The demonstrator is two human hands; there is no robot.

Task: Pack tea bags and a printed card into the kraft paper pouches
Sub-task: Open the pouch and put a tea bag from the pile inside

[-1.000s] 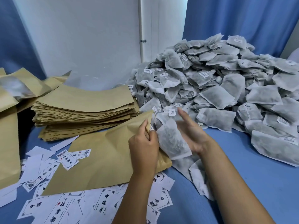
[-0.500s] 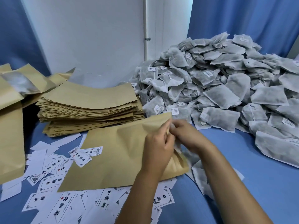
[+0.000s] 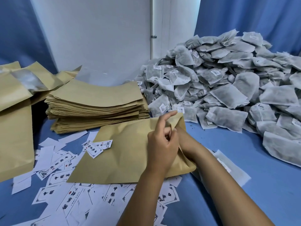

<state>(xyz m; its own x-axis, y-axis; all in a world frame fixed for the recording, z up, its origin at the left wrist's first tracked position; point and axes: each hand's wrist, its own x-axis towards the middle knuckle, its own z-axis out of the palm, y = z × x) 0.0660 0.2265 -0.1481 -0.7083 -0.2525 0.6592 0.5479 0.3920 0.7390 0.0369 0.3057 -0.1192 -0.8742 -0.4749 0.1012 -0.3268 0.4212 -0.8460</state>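
A flat kraft paper pouch [image 3: 123, 157] lies on the blue surface in front of me, mouth toward the tea bags. My left hand [image 3: 161, 144] pinches the upper edge of the mouth and holds it up, index finger sticking out. My right hand [image 3: 187, 141] is pushed into the pouch past the knuckles, so its fingers and anything in them are hidden. A big heap of grey tea bags [image 3: 228, 88] fills the right side. Printed cards [image 3: 68, 201] lie scattered beneath the pouch, and two cards [image 3: 93, 148] rest on top of it.
A stack of empty kraft pouches [image 3: 97, 105] sits behind the open one. Bulkier pouches [image 3: 14, 128] stand at the far left, one showing a silver lining. A couple of flat tea bags [image 3: 228, 167] lie under my right forearm. A white wall and blue curtains close the back.
A second ago my right hand held a tea bag at the pouch mouth; it has since gone inside the pouch and the bag is out of sight. My left hand kept hold of the mouth.
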